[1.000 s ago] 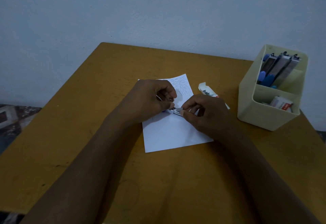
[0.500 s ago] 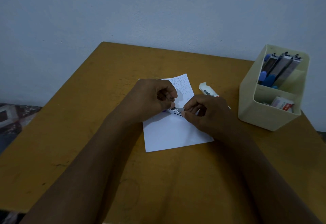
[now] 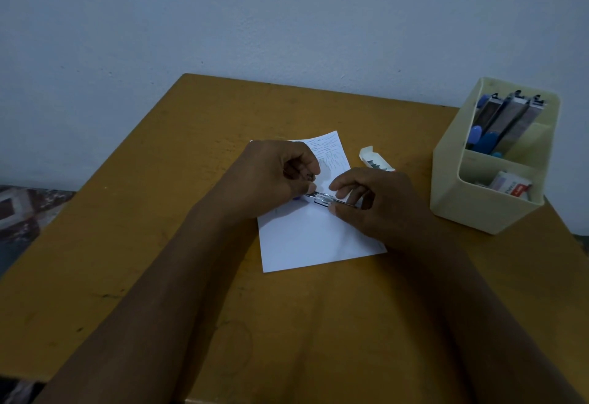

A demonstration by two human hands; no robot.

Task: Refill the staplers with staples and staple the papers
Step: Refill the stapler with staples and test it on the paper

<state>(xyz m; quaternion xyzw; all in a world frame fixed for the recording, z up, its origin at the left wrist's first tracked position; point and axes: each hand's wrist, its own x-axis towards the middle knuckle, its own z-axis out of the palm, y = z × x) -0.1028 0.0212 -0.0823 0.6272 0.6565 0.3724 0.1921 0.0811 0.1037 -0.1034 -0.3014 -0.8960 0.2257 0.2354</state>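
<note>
From the head camera, looking down over the person's forearms, both hands meet above a sheet of paper (image 3: 314, 238) lying on the yellow-brown table (image 3: 153, 219). The left hand (image 3: 274, 177) has its fingers curled in, and its thumb and forefinger pinch the left end of a small stapler (image 3: 322, 198); only the stapler's shiny metal rail shows between the hands, with a speck of blue at the left hand's edge. The right hand (image 3: 382, 204) pinches the other end of that rail between thumb and fingertips, the remaining fingers bent loosely over it. The stapler sits just above the middle of the paper; whether it touches the sheet I cannot tell. The far end of the paper carries rows of dark handwriting.

Just beyond the right hand lies a small staple box (image 3: 371, 158), its flap open. Near the table's right edge stands a pale green organizer (image 3: 478, 212). Its back compartment holds several more staplers (image 3: 506, 120) standing on end, grey with blue parts. Its front compartment holds a small white and red packet (image 3: 510, 185). A plain pale wall (image 3: 287, 21) rises behind the table.
</note>
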